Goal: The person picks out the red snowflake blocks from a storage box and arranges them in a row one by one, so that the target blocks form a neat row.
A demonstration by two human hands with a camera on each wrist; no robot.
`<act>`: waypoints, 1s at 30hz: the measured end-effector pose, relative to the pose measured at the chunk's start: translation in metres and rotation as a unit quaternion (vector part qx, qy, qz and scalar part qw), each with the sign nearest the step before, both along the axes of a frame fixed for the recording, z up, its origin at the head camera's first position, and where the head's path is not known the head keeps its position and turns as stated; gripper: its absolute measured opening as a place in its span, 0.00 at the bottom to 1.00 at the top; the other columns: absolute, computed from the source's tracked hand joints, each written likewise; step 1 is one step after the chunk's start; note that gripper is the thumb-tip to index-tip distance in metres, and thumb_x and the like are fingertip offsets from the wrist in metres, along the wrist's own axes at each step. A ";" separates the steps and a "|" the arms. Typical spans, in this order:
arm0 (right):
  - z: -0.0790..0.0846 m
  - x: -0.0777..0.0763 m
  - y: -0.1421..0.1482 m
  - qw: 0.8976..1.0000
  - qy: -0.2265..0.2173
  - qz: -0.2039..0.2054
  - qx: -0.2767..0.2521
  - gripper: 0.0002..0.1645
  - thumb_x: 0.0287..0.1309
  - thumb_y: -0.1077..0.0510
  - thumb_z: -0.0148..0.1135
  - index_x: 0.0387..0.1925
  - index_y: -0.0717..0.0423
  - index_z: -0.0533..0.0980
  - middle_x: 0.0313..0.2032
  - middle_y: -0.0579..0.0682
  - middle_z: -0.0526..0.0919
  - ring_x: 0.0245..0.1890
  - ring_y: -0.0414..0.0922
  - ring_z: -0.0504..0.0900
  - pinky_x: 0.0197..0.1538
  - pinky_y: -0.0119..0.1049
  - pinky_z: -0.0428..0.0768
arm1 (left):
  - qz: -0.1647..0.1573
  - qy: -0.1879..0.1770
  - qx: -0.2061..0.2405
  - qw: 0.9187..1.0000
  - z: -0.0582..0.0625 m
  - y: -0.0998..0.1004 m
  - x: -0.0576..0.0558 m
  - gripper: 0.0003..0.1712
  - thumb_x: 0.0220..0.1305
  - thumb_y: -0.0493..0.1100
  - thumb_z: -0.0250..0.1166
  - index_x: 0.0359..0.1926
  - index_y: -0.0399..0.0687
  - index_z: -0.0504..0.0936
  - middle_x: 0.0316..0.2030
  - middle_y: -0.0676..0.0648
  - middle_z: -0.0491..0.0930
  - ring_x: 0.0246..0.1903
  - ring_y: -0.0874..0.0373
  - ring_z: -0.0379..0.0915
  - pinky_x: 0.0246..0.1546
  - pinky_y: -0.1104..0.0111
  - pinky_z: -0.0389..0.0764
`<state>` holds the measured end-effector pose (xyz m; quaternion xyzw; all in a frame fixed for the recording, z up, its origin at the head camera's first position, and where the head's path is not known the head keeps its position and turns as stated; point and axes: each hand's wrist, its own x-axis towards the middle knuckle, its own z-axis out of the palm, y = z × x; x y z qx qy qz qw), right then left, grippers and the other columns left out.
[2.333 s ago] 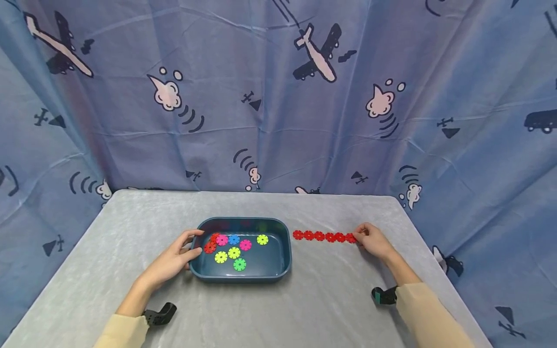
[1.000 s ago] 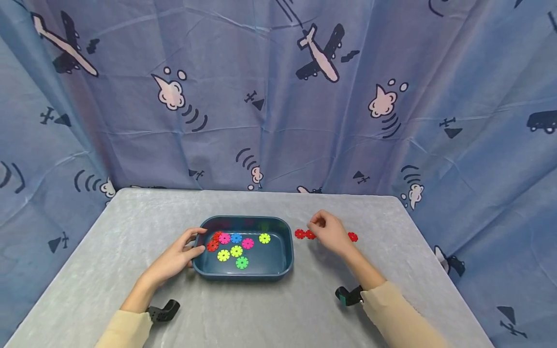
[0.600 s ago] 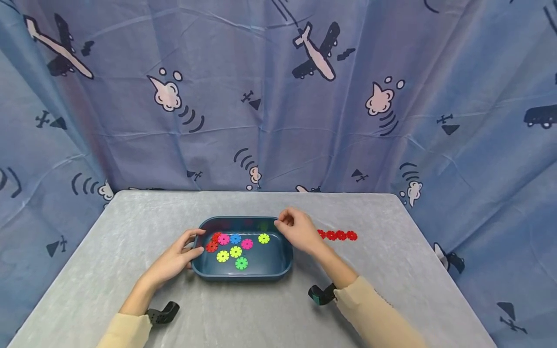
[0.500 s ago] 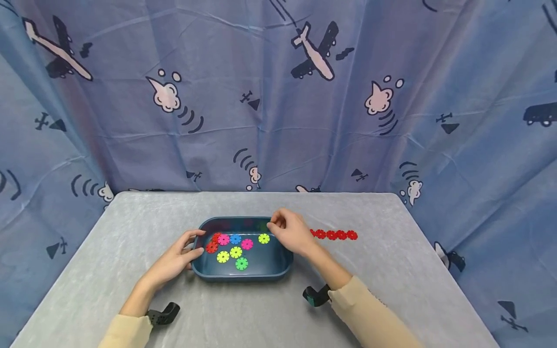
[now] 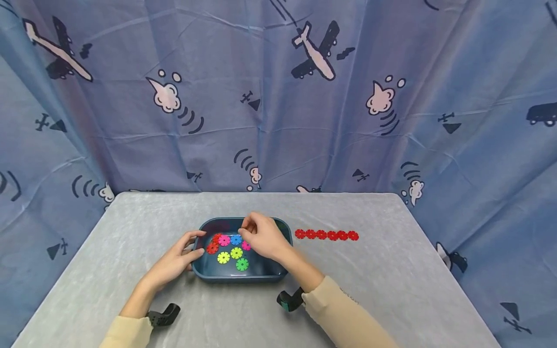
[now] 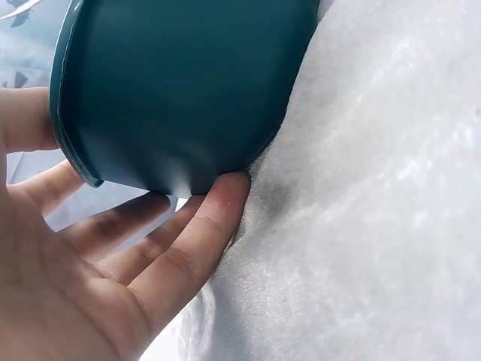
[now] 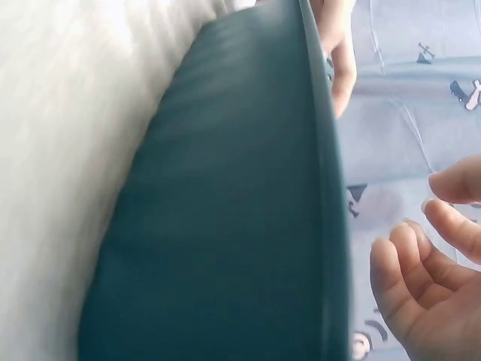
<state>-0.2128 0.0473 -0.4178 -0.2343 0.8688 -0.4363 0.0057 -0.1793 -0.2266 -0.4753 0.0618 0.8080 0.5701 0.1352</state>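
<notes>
A dark teal plastic tray (image 5: 243,279) stands on the table with several notched, flower-shaped plastic discs lying in it: red (image 5: 212,248), pink (image 5: 224,240), blue (image 5: 236,239), yellow (image 5: 224,257) and green (image 5: 242,264). My left hand (image 5: 176,258) holds the tray's left end, thumb and a finger over the rim, other fingers against the outer wall (image 6: 188,98). Above the tray's right half hovers my right hand (image 5: 265,239), fingers loosely bent and nothing between them in the right wrist view. It hides part of a pink disc (image 5: 246,246).
Right of the tray, several red discs (image 5: 321,234) lie in a straight row on the pale cloth-covered table (image 5: 391,290). A blue patterned curtain (image 5: 278,96) hangs behind the table. Each wrist wears a black camera mount (image 5: 164,315).
My right hand has left the right end of the red row and moved left past it to over the tray. The left hand stays on the tray; the discs have not visibly moved.
</notes>
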 end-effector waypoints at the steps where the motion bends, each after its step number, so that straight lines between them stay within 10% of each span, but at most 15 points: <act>1: 0.000 0.000 -0.004 1.000 -0.003 0.003 -0.002 0.04 0.68 0.57 0.62 0.38 0.53 0.77 0.29 0.44 0.76 0.27 0.41 0.74 0.34 0.33 0.74 | 0.000 0.000 0.000 1.000 0.000 0.000 0.000 0.31 0.77 0.45 0.59 0.75 0.52 0.60 0.74 0.31 0.52 0.66 0.37 0.65 0.42 0.59 0.79; 30: -0.034 -0.017 -0.062 0.993 -0.052 0.068 0.077 0.11 0.65 0.58 0.66 0.45 0.59 0.79 0.31 0.44 0.77 0.27 0.38 0.74 0.29 0.29 0.74 | -0.010 -0.008 0.007 1.000 0.003 -0.002 -0.001 0.30 0.78 0.47 0.58 0.75 0.52 0.60 0.76 0.30 0.47 0.72 0.32 0.55 0.45 0.58 0.80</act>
